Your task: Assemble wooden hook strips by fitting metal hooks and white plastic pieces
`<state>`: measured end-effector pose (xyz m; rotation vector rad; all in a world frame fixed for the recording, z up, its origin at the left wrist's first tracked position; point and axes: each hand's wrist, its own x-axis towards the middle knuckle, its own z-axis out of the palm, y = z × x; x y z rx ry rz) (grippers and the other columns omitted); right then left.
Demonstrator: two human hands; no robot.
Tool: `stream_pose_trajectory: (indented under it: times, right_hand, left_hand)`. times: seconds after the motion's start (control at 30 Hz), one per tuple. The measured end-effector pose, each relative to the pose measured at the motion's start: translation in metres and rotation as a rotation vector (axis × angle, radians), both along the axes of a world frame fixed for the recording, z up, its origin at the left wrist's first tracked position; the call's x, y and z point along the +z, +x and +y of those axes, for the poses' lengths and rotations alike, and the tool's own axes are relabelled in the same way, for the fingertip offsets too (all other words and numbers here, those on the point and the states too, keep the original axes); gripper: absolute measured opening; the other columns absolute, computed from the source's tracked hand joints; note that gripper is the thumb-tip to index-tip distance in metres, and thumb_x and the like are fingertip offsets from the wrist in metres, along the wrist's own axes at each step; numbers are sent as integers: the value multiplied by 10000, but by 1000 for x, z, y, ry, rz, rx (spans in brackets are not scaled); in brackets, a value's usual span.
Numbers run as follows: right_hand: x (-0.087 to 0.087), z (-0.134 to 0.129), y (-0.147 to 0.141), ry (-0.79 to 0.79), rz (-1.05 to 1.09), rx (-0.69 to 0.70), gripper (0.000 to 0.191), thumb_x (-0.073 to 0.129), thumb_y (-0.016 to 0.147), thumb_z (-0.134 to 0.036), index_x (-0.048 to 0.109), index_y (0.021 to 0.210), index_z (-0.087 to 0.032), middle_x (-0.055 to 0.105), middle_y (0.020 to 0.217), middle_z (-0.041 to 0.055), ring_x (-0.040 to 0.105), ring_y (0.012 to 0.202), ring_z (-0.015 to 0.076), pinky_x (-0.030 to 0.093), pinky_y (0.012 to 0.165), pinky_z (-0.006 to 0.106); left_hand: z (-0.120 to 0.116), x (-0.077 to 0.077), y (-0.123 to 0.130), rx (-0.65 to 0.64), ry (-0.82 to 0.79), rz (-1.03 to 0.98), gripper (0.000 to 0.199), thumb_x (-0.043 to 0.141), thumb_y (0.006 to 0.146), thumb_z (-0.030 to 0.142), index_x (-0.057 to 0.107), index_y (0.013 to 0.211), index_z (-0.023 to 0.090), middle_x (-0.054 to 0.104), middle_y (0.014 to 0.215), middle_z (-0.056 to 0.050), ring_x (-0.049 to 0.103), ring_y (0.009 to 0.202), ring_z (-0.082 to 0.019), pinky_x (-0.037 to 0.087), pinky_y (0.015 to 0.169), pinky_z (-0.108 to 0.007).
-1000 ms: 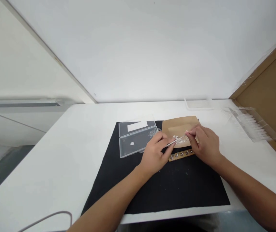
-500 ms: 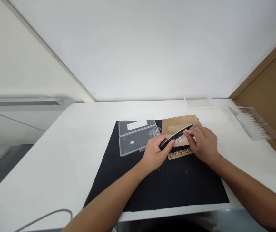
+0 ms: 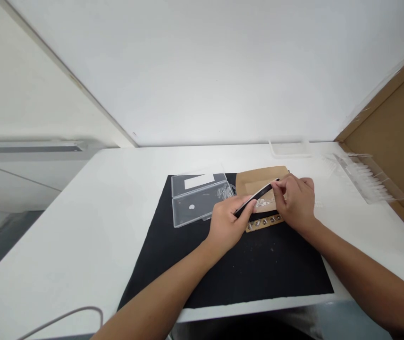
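My left hand (image 3: pixel 227 218) is closed round one end of a nail file (image 3: pixel 258 194), a slim black strip with a pale edge, held slanting up to the right above the mat. My right hand (image 3: pixel 296 198) is pinched at the file's upper end, fingertips touching it; any small piece between them is hidden. Below the file lies a brown paper tray (image 3: pixel 262 175) with small whitish bits (image 3: pixel 264 203) in it. Nearer to me is a tan strip (image 3: pixel 265 223) carrying a row of small clear pieces.
An open clear plastic case (image 3: pixel 195 210) holding clear nail tips (image 3: pixel 225 191) lies left on the black mat (image 3: pixel 237 278). Behind stands a clear tray (image 3: pixel 289 150); at right, a clear box of pale tips (image 3: pixel 368 182) by a cardboard panel (image 3: pixel 393 123). A cable (image 3: pixel 71 314) runs front left.
My right fingertips have shifted slightly up and right along the file toward its far end. My left hand keeps its hold on the file. The whole view has moved a little.
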<state>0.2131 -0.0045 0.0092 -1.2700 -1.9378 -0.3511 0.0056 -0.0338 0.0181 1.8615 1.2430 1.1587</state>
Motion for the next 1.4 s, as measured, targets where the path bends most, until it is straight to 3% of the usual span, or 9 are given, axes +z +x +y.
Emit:
stream_pose_trajectory:
  times: [0.17, 0.33, 0.67, 0.87, 1.0, 1.13, 1.23, 1.4]
  right_hand:
    - [4, -2, -6, -51, -18, 113, 201, 591, 1062, -255, 516, 878, -226, 689, 793, -11, 589, 675, 162, 357, 782, 371]
    - [9, -4, -1, -51, 39, 108, 221, 596, 1062, -251, 502, 864, -228, 638, 728, -35, 582, 644, 149, 342, 760, 372]
    - [1, 0, 3, -60, 121, 164, 208, 647, 1045, -248, 529, 874, -237, 703, 791, -14, 618, 675, 163, 395, 755, 373]
    - [-5, 4, 3, -41, 18, 184, 212, 587, 1069, -264, 513, 872, -239, 696, 781, 5, 606, 683, 186, 413, 772, 376]
    - [-4, 3, 2, -14, -20, 168, 204, 577, 1070, -252, 509, 878, -238, 692, 774, 1, 591, 659, 181, 405, 755, 368]
    - [-1, 3, 2, -13, -3, 64, 217, 574, 1067, -267, 499, 865, -237, 655, 731, -6, 564, 624, 182, 388, 754, 380]
    - [-1, 4, 0, -40, 4, 41, 221, 551, 1073, -274, 493, 863, -237, 640, 726, -3, 563, 629, 189, 377, 747, 379]
    - [0, 2, -6, -55, -55, 167, 246, 540, 1074, -260, 477, 838, -238, 646, 712, -10, 566, 629, 179, 370, 746, 362]
  left_hand:
    - [-1, -1, 2, 9, 50, 10, 250, 616, 1045, 305, 814, 924, 212, 777, 792, 2, 715, 730, -166, 505, 711, -265]
    - [-2, 3, 1, 64, 68, -31, 260, 628, 1036, 296, 802, 871, 195, 773, 786, 5, 711, 723, -152, 505, 707, -245]
    - [-2, 1, 1, 7, 75, -49, 259, 623, 1044, 289, 789, 874, 187, 746, 769, 13, 690, 711, -135, 486, 690, -231]
    - [1, -1, -1, 31, 30, -45, 267, 637, 1030, 292, 794, 842, 188, 756, 761, 11, 686, 689, -142, 509, 683, -236]
    - [2, -6, 0, 25, 42, -63, 235, 636, 1033, 291, 826, 927, 200, 779, 801, 2, 713, 734, -159, 544, 728, -251]
    - [1, -6, 2, 14, 38, -71, 224, 629, 1041, 299, 834, 1053, 209, 793, 843, -8, 729, 774, -171, 548, 740, -261]
    - [-1, -5, 3, 20, 21, -69, 264, 625, 1041, 302, 815, 897, 188, 750, 761, 3, 696, 705, -153, 514, 687, -247]
    - [-1, -4, 3, 31, 27, -57, 335, 624, 1036, 284, 731, 739, 171, 689, 687, 21, 648, 642, -127, 469, 652, -236]
